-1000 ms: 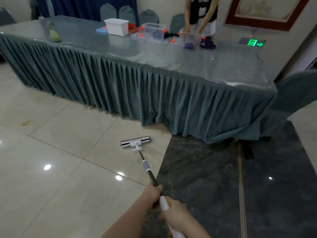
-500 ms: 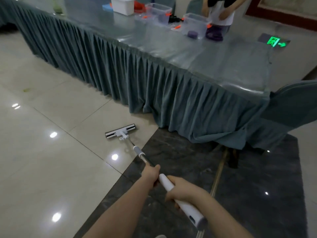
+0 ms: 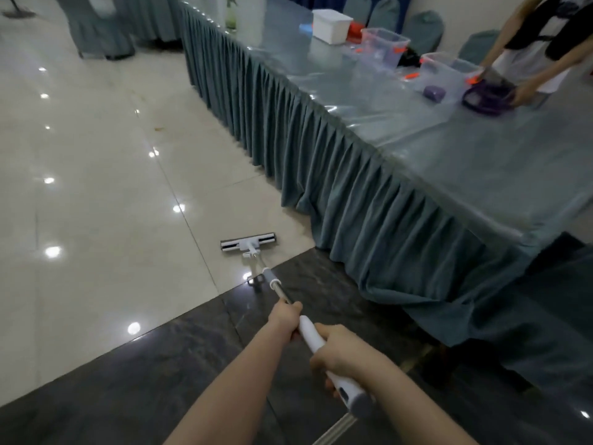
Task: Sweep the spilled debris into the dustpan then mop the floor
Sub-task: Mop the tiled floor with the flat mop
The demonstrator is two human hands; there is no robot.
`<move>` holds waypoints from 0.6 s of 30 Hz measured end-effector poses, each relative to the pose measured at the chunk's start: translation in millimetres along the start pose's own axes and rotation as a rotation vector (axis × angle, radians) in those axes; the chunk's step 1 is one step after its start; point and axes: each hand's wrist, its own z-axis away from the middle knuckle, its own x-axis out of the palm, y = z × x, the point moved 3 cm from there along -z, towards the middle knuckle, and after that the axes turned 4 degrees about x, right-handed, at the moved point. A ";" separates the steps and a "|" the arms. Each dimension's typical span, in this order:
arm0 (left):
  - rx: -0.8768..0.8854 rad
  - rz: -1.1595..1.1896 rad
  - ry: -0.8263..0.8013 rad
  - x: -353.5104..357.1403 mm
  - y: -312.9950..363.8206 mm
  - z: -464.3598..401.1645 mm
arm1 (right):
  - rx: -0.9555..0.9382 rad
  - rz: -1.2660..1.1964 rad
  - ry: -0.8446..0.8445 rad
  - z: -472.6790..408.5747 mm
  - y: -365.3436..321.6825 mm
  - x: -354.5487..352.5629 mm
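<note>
I hold a flat mop with both hands. Its white and black head (image 3: 248, 242) lies flat on the cream tile, just past the edge of the dark marble strip. The metal pole runs back to a white grip. My left hand (image 3: 284, 317) grips the pole further down, where the metal meets the white grip. My right hand (image 3: 337, 351) grips the white handle (image 3: 311, 335) closer to me. A small brownish spot (image 3: 158, 129) shows on the tile far ahead. No dustpan is in view.
A long table with a pleated teal skirt (image 3: 353, 194) runs along the right, close to the mop head. On it stand a white box (image 3: 332, 25) and clear tubs (image 3: 383, 46). Another person (image 3: 529, 56) works at its far side. Covered chairs (image 3: 99, 30) stand far left.
My view has swung left and down along the table. The mop head has slid back toward me, near the marble edge. Both hands keep their hold on the handle.
</note>
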 end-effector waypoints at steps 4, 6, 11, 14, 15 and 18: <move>-0.019 0.044 0.064 37.6 -13.0 9.5 | -0.009 -0.042 0.009 1.2 36.2 -17.9; -0.042 0.017 0.078 48.1 -8.6 7.0 | -0.020 -0.079 0.018 -7.9 43.3 -27.9; 0.007 0.030 0.118 64.1 20.5 -20.8 | -0.050 -0.155 -0.020 -37.8 35.1 -65.8; 0.038 0.017 0.178 68.0 42.0 -48.6 | -0.070 -0.146 -0.002 -61.7 20.6 -86.0; 0.031 0.017 0.192 68.1 48.8 -59.4 | -0.073 -0.133 -0.003 -71.0 15.1 -92.1; 0.016 0.037 0.223 63.9 67.2 -101.6 | -0.088 -0.101 -0.023 -106.3 -9.3 -113.0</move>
